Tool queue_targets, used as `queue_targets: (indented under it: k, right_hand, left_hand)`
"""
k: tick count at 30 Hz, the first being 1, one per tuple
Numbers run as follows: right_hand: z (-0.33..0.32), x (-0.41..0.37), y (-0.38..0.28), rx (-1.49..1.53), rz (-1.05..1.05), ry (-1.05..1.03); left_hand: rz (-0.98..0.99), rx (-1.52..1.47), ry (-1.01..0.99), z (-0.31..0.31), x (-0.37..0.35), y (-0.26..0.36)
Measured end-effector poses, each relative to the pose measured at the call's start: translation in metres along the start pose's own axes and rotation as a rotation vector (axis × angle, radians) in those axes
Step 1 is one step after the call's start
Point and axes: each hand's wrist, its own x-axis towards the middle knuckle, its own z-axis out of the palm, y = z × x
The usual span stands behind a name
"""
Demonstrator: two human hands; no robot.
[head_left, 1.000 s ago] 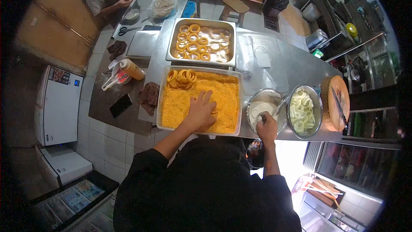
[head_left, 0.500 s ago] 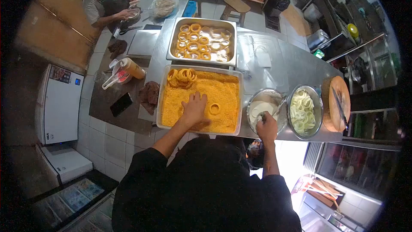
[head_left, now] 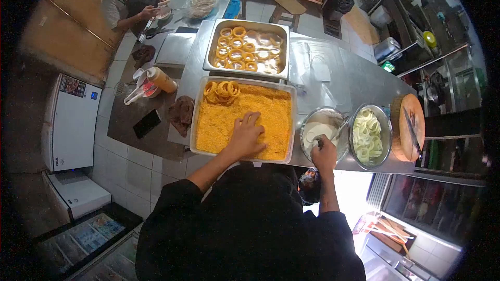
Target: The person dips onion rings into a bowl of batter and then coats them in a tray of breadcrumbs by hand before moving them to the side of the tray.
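My left hand [head_left: 247, 138] rests on the orange breadcrumbs [head_left: 216, 125] in a clear plastic tub [head_left: 193, 125]. Its fingers are spread and bent a little. The spot where a single ring lay is under this hand. Breaded onion rings [head_left: 225, 91] are heaped in the tub's far left corner. Over the near edge of a metal bowl of pale batter [head_left: 321, 126], my right hand [head_left: 325, 154] is closed, and what it grips is hidden and coated in batter. A utensil handle [head_left: 341, 126] leans on that bowl's right side. Beside it stands a bowl of raw onion rings [head_left: 366, 135].
Behind the tub sits a steel pan [head_left: 285, 52] with coated rings. A knife [head_left: 411, 127] lies on a round chopping board [head_left: 400, 140] at right. At left are a sauce bottle [head_left: 161, 79], a phone [head_left: 147, 124] and a brown cloth [head_left: 181, 116]. Another person [head_left: 140, 0] works at far left.
My left hand has slid right across the crumbs and now covers the place where the single ring was visible. My right hand has stayed at the batter bowl.
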Motion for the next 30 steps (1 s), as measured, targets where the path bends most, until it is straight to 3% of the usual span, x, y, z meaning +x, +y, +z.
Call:
queue_targets:
  k: [2,5,7,10,14,16,18,20,23,24,26,30]
  right_hand:
    - [0.0,0.0,0.001,-0.003,0.025,-0.019]
    - [0.002,0.0,0.003,-0.009,0.01,0.011]
    - [0.001,-0.001,0.003,-0.011,0.008,0.01]
    - [0.004,-0.001,0.004,0.012,-0.014,0.036]
    - [0.004,-0.001,0.003,0.051,-0.019,0.046]
    - [0.0,-0.001,-0.002,0.016,0.016,0.026]
    - [-0.003,-0.001,-0.003,-0.019,0.051,0.003]
    - [0.0,0.0,0.0,-0.027,0.054,-0.003]
    - [0.003,0.001,0.008,-0.035,-0.004,-0.031]
    - [0.004,0.002,0.012,-0.038,-0.005,-0.028]
    - [0.006,0.001,0.021,0.011,-0.197,0.027]
    - [0.005,0.009,0.019,-0.116,-0.131,-0.11]
  left_hand:
    - [0.009,0.114,-0.017,0.005,0.0,0.0]
    - [-0.068,-0.013,-0.103,-0.002,0.006,-0.002]
    - [-0.23,-0.297,-0.037,-0.012,0.012,-0.008]
    - [-0.256,-0.538,0.119,0.002,0.026,-0.042]
    - [-0.22,-0.583,0.189,-0.005,0.045,-0.086]
    - [-0.229,-0.304,0.334,-0.028,0.051,-0.083]
    - [-0.174,-0.241,0.343,-0.037,0.059,-0.091]
    - [-0.149,0.029,0.357,-0.06,0.062,-0.078]
    - [-0.078,0.254,0.364,-0.046,0.067,-0.096]
    - [-0.076,0.251,0.368,-0.048,0.066,-0.092]
    - [-0.037,0.24,0.355,-0.054,0.059,-0.076]
    - [-0.032,0.118,0.42,-0.048,0.042,-0.053]
